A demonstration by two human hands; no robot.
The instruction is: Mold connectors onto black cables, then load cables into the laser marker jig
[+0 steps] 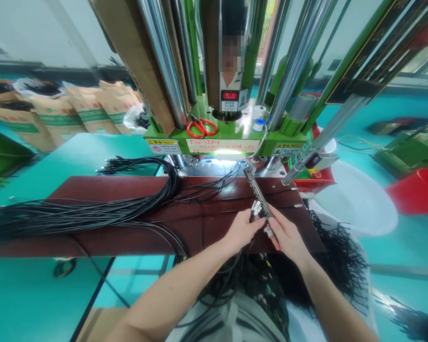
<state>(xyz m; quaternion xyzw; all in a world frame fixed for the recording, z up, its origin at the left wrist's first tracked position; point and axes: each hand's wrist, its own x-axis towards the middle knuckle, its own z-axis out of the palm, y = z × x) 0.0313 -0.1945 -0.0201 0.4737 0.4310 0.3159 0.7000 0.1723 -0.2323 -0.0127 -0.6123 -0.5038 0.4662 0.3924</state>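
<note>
My right hand (287, 235) grips a long narrow metal bar (257, 190) with notches along its side, tilted away toward the machine. Close beside it, the fingers of my left hand (243, 229) are pinched round black cables with silvery metal connector ends (256, 208), which lie against the bar. Whether the connectors sit in the notches cannot be made out. A thick bundle of black cables (128, 211) curves over the brown board (92, 187) to the left. Thinner strands run to the lit metal plate (209, 166) under the green press (228, 142).
Red-handled scissors (201, 128) and a small blue-and-white spool (259, 125) rest on the press ledge. At right stand a red tray (316, 180), a white tub (364, 197) and a heap of black cut pieces (338, 256). Paper sacks (60, 114) line the left wall.
</note>
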